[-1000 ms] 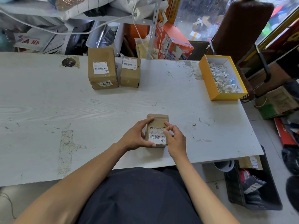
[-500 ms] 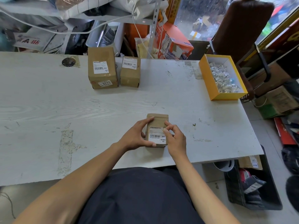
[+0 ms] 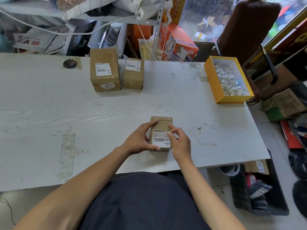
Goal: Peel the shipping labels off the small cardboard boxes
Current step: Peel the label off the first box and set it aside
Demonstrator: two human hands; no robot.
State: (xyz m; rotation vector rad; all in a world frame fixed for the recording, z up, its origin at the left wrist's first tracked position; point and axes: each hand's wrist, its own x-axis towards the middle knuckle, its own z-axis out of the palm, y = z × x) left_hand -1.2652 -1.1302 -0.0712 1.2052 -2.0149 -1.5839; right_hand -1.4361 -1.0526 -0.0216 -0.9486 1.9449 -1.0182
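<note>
A: Where is the box being worked on?

B: The small box (image 3: 160,125) sits near the front edge of the white surface (image 3: 49,113). The left hand (image 3: 139,140) grips its left side; the right hand (image 3: 178,141) pinches at the label (image 3: 161,141), covering its right edge.

A: Is the corner lifted?

B: Can't tell; the fingers hide it. Two more labelled boxes (image 3: 105,70) (image 3: 133,73) stand at the back, and the yellow tray (image 3: 214,83) holds crumpled scraps too small to read.
</note>
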